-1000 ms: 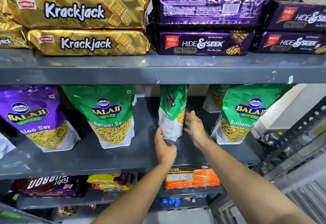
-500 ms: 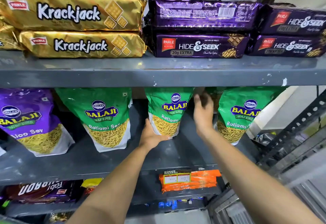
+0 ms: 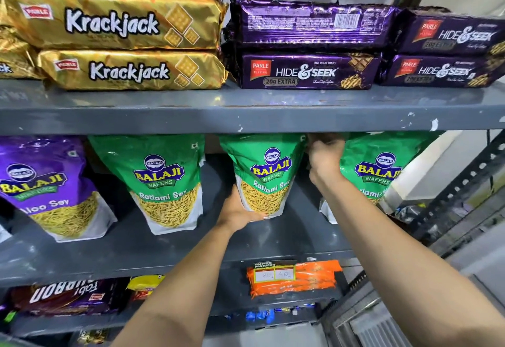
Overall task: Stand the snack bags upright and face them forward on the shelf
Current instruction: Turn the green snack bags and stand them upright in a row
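Two bare arms reach into a grey metal shelf (image 3: 164, 251). Left hand (image 3: 240, 210) cups the bottom-left corner of a green Balaji Ratlami Sev bag (image 3: 266, 174), upright, label facing fwd, mid-shelf btwn two matching green bags. Right hand (image 3: 325, 155) pinches its top-right edge, just under the shelf above. Both hands' grip closed on the bag.

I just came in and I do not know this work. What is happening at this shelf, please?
A person is tidying snack bags on the middle shelf. The left hand holds the bottom of the middle green bag, which stands upright with its front label facing out. The right hand grips near its top right corner, under the shelf above. The other green bags and the purple bag also stand facing forward.
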`<control>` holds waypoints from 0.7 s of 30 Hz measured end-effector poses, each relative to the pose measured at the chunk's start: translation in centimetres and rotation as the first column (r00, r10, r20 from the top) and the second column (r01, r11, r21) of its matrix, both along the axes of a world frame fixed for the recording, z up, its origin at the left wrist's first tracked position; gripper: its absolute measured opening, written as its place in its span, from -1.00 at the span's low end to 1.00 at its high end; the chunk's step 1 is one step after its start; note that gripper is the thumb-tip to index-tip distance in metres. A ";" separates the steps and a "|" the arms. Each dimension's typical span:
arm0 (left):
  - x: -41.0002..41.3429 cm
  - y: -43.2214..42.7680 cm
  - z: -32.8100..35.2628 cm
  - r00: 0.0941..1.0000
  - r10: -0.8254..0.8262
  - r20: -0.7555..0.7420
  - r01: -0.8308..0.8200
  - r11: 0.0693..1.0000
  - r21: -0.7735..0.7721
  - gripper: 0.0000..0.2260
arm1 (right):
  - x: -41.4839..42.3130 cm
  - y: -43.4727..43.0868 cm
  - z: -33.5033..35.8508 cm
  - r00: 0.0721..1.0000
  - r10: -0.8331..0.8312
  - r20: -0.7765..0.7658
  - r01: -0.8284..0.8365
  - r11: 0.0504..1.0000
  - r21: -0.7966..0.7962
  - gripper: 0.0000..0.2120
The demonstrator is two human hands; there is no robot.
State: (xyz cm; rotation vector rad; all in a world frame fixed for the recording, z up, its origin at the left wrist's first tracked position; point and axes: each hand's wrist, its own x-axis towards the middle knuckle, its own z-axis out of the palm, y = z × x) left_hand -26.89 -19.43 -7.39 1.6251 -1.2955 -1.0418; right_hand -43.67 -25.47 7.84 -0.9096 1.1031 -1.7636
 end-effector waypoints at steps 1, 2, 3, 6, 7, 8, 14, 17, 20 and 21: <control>0.0 0.1 -0.1 1.000 0.002 0.008 -0.002 1.000 0.000 -0.03 | 0.1 0.2 0.0 1.000 -0.006 -0.014 0.006 1.000 0.012 -0.73; 0.0 0.2 -0.2 1.000 0.004 0.019 -0.004 1.000 0.001 -0.03 | 0.2 0.5 0.0 0.999 -0.009 -0.031 0.009 1.000 0.024 -0.74; 0.0 0.2 -0.2 1.000 0.007 0.028 -0.007 1.000 0.002 -0.03 | 0.3 0.8 0.1 0.999 -0.009 -0.049 0.011 0.999 0.030 -0.74; -0.2 0.7 -0.4 0.999 0.002 0.044 -0.002 1.000 0.015 -0.01 | 0.2 1.8 0.0 0.997 -0.006 -0.073 0.008 1.000 0.019 -0.73; -0.3 1.0 -0.4 0.999 -0.001 0.046 0.000 1.000 0.023 0.00 | 0.0 2.1 -0.1 0.997 -0.005 -0.072 0.006 1.000 0.013 -0.76; -0.4 1.2 -0.4 0.999 -0.003 0.045 0.001 1.000 0.031 0.00 | -0.2 2.4 -0.1 0.997 -0.006 -0.075 0.007 1.000 0.010 -0.82; -0.7 2.5 -0.7 1.000 -0.009 0.028 0.007 0.999 0.050 0.00 | -0.7 4.2 0.5 0.985 -0.013 -0.171 0.020 0.999 0.038 -0.81; -1.0 2.6 -0.4 1.000 -0.026 0.010 0.026 0.998 0.064 0.02 | -1.4 4.5 1.7 0.928 -0.091 -0.360 0.121 0.991 0.061 -0.87; -1.3 2.7 -0.3 1.000 -0.025 0.004 0.025 0.997 0.069 0.02 | -0.9 5.9 3.3 0.619 -0.199 -0.760 0.120 0.980 -0.160 -0.70; -1.3 2.7 -0.3 1.000 -0.022 0.000 0.022 0.997 0.070 0.01 | -0.3 6.5 3.9 0.431 -0.218 -0.875 0.040 0.974 -0.222 -0.61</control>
